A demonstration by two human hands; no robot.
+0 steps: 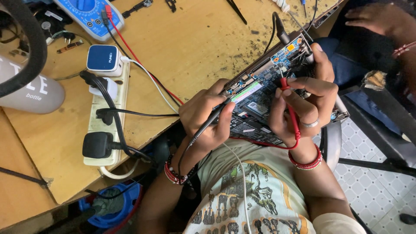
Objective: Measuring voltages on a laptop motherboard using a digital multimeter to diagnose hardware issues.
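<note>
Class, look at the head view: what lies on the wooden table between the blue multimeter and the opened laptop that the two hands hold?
In the head view, red and black test leads and a white cable cross bare wood between the multimeter and the laptop.

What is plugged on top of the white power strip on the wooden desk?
On the power strip sit a blue-and-white charger, a white adapter with a black cable, and a black plug. The sockets beneath them are covered, so they cannot be seen.

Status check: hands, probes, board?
Left hand grips black probe, tip on circuit board. Right hand pinches red probe, also steadying board. Nothing blocking; board rests against table edge.
</note>
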